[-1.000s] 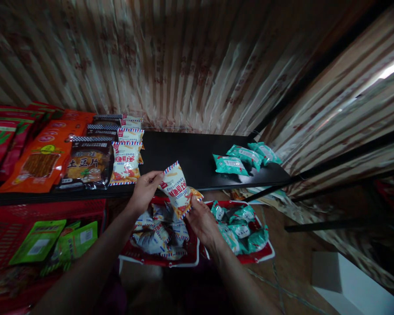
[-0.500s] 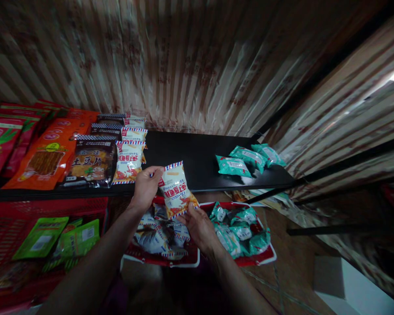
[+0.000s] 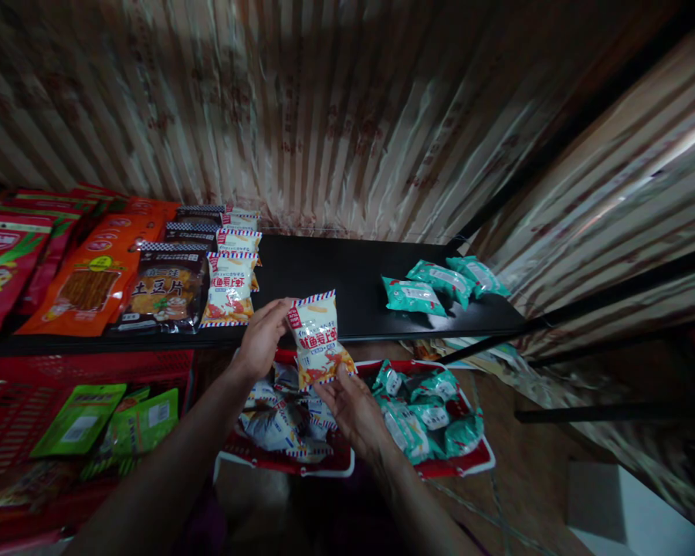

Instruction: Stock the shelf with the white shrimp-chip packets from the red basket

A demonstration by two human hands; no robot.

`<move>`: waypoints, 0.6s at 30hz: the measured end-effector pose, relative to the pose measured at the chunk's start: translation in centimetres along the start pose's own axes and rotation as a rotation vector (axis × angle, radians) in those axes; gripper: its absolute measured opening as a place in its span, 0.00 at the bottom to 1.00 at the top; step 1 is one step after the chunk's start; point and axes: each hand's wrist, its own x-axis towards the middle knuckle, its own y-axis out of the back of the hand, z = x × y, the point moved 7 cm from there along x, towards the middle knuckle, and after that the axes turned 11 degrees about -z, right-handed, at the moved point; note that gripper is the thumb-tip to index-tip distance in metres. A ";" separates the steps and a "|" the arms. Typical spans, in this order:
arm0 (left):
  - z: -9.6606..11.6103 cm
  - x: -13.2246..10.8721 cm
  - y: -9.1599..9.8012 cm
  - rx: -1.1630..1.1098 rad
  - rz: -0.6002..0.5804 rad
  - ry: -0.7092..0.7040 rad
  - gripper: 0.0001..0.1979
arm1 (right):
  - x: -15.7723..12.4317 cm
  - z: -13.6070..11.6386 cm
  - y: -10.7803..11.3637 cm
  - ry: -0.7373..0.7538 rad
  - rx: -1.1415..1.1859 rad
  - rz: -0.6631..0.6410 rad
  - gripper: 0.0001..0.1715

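A white-and-orange snack bag [image 3: 320, 340] with striped ends is held up in front of the black shelf's front edge, its printed face toward me. My left hand [image 3: 265, 336] pinches its upper left side. At its lower right corner, my right hand [image 3: 356, 409] grips with the thumb in front. Matching snack bags [image 3: 230, 287] stand in a row on the shelf, left of the held one. Below my hands, a red basket [image 3: 324, 467] contains several similar bags, some showing their silvery backs.
On the black shelf [image 3: 324, 266] lie several teal packets [image 3: 415, 296] at the right. Dark potato-slice packs [image 3: 165, 289], orange packs [image 3: 89, 286] and red packs [image 3: 5, 262] fill the left. Another basket [image 3: 480, 455] holds teal packets; green packs [image 3: 78, 421] sit in a red crate [image 3: 11, 394].
The held snack bag has moved slightly right and down with both hands and looks a little more upright. The whole view has shifted slightly. Both hands keep their hold.
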 end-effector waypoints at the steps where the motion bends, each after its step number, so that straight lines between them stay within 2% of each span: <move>1: -0.1 0.0 0.0 -0.034 0.000 -0.003 0.14 | 0.1 0.0 -0.1 0.001 0.007 -0.006 0.19; 9: 0.4 -0.2 1.0 -0.018 0.113 -0.005 0.11 | 0.7 0.5 -1.2 -0.007 0.000 -0.052 0.16; 18: 1.4 -0.2 1.9 0.067 0.156 -0.040 0.10 | 1.4 1.6 -2.5 -0.033 -0.011 -0.108 0.15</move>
